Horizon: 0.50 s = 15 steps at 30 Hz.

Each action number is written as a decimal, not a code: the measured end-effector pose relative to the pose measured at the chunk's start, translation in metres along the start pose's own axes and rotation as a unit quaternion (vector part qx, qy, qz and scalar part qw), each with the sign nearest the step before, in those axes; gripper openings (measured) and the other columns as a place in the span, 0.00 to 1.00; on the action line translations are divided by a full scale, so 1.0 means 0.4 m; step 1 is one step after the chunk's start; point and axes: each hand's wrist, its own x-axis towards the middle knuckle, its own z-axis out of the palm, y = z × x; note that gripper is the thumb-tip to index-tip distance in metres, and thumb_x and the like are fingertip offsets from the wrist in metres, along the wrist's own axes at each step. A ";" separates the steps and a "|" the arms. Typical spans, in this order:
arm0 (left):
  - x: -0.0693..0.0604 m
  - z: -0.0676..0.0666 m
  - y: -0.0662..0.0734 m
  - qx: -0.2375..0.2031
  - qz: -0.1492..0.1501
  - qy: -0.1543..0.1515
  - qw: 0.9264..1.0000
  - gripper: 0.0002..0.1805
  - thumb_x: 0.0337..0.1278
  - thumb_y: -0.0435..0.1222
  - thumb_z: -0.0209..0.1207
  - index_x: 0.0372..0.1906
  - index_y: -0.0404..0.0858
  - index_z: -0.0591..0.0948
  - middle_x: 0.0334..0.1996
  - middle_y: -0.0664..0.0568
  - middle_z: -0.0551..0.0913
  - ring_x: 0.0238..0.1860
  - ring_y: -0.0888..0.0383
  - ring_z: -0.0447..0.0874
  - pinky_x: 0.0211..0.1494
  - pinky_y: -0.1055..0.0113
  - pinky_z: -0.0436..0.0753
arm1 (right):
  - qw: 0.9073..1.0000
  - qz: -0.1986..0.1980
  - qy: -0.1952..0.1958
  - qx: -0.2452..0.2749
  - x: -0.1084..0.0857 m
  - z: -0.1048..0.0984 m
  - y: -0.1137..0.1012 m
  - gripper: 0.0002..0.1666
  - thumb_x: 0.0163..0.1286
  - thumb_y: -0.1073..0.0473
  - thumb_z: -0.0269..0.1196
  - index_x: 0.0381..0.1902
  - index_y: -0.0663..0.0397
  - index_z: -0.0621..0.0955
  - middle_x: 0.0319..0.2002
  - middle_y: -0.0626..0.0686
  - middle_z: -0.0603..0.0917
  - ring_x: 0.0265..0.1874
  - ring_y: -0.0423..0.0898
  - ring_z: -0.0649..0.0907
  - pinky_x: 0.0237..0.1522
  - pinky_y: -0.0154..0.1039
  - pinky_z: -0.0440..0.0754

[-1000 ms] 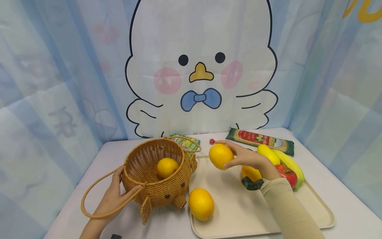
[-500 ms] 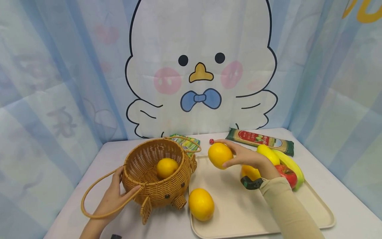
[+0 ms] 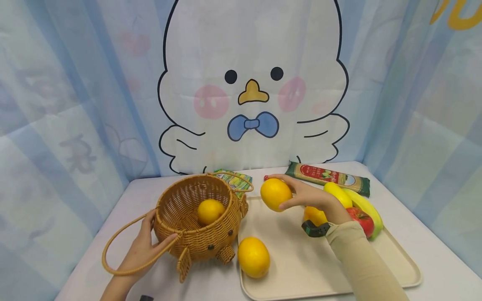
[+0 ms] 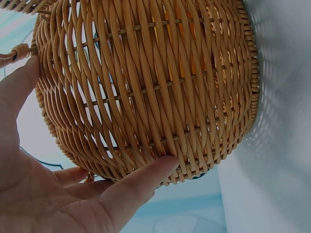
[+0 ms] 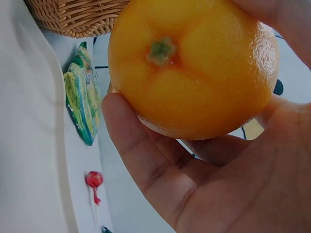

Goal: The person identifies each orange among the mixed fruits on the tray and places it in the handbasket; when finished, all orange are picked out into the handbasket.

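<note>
Orange (image 3: 276,195) is held above the tray (image 3: 297,263) by the right hand (image 3: 306,196) in the head view; carried low, it could be caught on the wicker basket (image 3: 197,247). Left wrist: the basket is braced by the widely spread left hand (image 4: 63,204); uneven pressure could tip it. Right wrist: the glossy orange could slip if the clasp is loosened.

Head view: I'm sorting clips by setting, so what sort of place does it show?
Probably a staged tabletop booth: printed curtains hang behind and beside a white table bearing a fruit tray.
</note>
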 end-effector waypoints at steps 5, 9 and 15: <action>-0.001 0.001 -0.002 0.003 0.005 0.002 1.000 0.50 0.58 0.58 0.56 0.73 0.45 0.40 0.73 0.32 0.48 0.71 0.32 0.50 0.64 0.35 0.67 | 1.000 -0.003 -0.001 0.000 0.002 0.000 0.001 0.51 0.53 0.51 0.72 0.70 0.31 0.58 0.66 0.47 0.66 0.56 0.53 0.73 0.59 0.53 0.71; -0.002 0.001 -0.001 0.001 0.008 0.003 1.000 0.49 0.58 0.57 0.56 0.73 0.45 0.41 0.73 0.32 0.49 0.71 0.32 0.50 0.64 0.34 0.66 | 1.000 -0.006 0.001 -0.009 0.003 0.000 -0.001 0.51 0.53 0.50 0.72 0.70 0.28 0.58 0.67 0.47 0.65 0.56 0.53 0.72 0.59 0.53 0.71; -0.002 -0.001 0.002 -0.002 0.002 0.000 1.000 0.50 0.58 0.58 0.56 0.74 0.45 0.40 0.73 0.32 0.48 0.71 0.32 0.49 0.65 0.34 0.64 | 1.000 -0.007 0.001 -0.015 0.005 0.000 -0.011 0.50 0.52 0.50 0.72 0.69 0.24 0.58 0.67 0.47 0.65 0.56 0.52 0.72 0.60 0.54 0.70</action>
